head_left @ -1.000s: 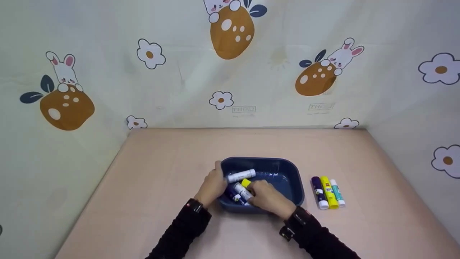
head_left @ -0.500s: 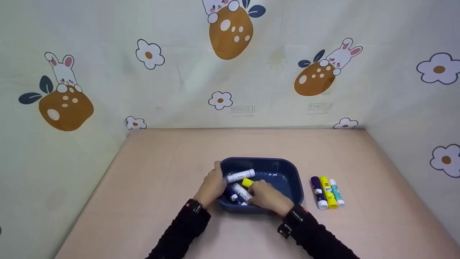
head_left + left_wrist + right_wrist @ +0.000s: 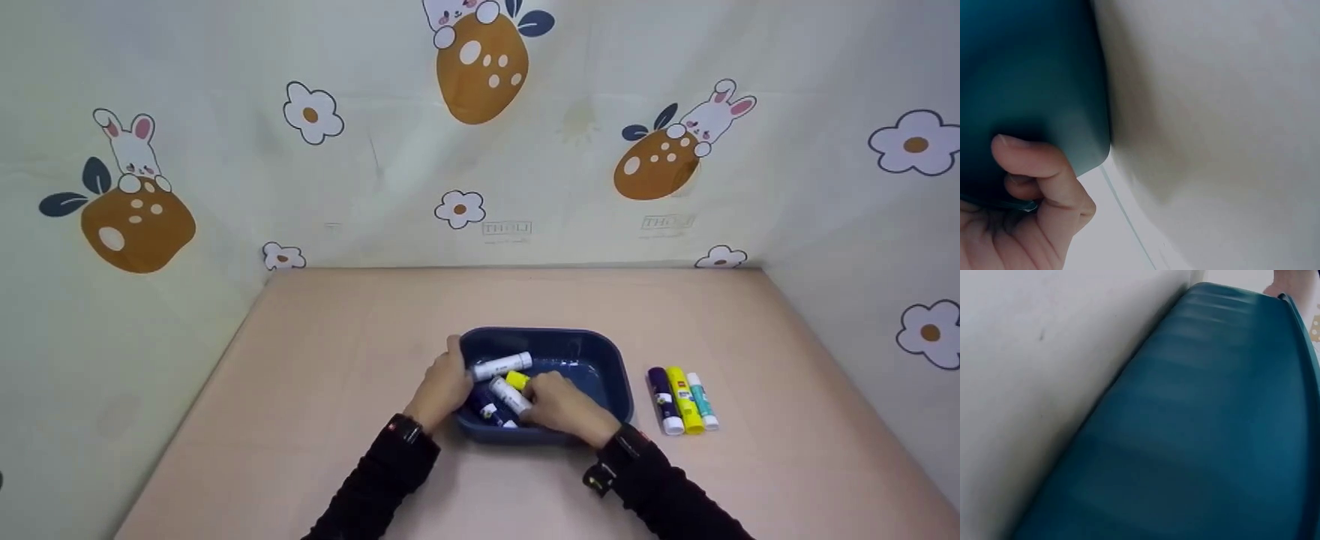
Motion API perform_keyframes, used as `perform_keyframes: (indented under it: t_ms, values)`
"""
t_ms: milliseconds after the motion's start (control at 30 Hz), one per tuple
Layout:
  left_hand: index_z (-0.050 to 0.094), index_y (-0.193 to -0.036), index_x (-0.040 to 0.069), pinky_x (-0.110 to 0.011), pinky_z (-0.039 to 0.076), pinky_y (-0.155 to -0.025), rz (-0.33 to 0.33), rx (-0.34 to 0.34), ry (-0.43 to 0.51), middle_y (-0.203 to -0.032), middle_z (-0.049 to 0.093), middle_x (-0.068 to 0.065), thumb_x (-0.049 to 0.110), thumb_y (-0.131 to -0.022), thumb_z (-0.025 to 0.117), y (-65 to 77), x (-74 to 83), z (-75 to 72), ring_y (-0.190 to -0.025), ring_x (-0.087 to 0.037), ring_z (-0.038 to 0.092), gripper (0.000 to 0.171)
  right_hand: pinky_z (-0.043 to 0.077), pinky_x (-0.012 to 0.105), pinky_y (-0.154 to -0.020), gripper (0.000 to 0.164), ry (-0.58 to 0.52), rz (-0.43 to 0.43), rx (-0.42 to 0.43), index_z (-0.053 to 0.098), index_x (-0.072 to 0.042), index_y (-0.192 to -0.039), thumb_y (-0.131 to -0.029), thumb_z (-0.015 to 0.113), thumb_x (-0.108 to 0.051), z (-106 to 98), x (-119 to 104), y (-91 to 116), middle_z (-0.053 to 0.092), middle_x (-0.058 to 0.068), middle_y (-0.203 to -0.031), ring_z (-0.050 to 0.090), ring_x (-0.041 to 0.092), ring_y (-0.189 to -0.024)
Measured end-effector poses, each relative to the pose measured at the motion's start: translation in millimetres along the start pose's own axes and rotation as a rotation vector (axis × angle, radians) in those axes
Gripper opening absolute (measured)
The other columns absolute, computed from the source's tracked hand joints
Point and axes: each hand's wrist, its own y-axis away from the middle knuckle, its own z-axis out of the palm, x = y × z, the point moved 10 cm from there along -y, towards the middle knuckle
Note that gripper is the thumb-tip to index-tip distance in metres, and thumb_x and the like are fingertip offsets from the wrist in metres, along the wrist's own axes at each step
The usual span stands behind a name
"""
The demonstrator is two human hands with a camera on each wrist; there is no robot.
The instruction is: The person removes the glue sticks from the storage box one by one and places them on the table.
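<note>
One bin point(image 3: 555, 346), two hands point(image 3: 442, 384), seemingly seven glue sticks point(image 3: 684, 401).

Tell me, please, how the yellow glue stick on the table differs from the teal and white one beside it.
Colour: the yellow glue stick has yellow ends, while the teal glue stick has white ends. Size: the yellow glue stick looks longer and thicker than the teal one. Both lie on the table, outside the blue tub.
</note>
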Motion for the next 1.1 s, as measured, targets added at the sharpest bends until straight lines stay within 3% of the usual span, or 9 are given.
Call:
perform_keyframes:
  t_ms: [200,500,700,1100]
  values:
    - [0.034,-0.123,-0.001,-0.049,0.049,-0.070,0.009,0.019,-0.018,-0.097,0.061,-0.026,0.000,-0.081,0.052,-1.2,0.7,-0.4,-0.084,-0.037,0.062,0.046,0.040,0.021,-0.049,0.017,-0.091,0.032,0.026,0.069,-0.001,-0.089,-0.074,0.068,-0.010,-13,9,3,0.058,-0.002,-0.064,0.050,0.007,-0.054]
    - [0.033,-0.124,0.000,-0.046,0.049,-0.066,0.001,-0.007,-0.021,-0.097,0.061,-0.024,0.000,-0.082,0.051,-0.7,1.2,0.9,-0.079,-0.033,0.062,0.046,0.046,0.023,-0.054,0.024,-0.086,0.077,0.112,0.067,0.003,-0.094,-0.074,0.071,-0.010,-43,26,12,0.065,0.005,-0.075,0.055,0.010,-0.062]
    - [0.034,-0.123,0.000,-0.046,0.049,-0.064,0.007,-0.001,-0.023,-0.096,0.061,-0.024,0.000,-0.081,0.052,-0.1,0.8,0.2,-0.077,-0.032,0.061,0.046,0.049,0.026,-0.060,0.025,-0.117,0.156,0.123,0.066,0.003,-0.099,-0.078,0.069,-0.010,-62,42,24,0.065,0.006,-0.079,0.056,0.012,-0.068]
    - [0.034,-0.124,0.000,-0.047,0.049,-0.066,-0.008,0.001,-0.020,-0.098,0.061,-0.024,0.002,-0.082,0.052,-0.3,-1.0,0.7,-0.079,-0.034,0.062,0.046,0.048,0.027,-0.062,0.029,-0.106,0.168,0.215,0.065,0.005,-0.102,-0.079,0.068,-0.012,-106,66,57,0.066,0.010,-0.083,0.057,0.016,-0.074]
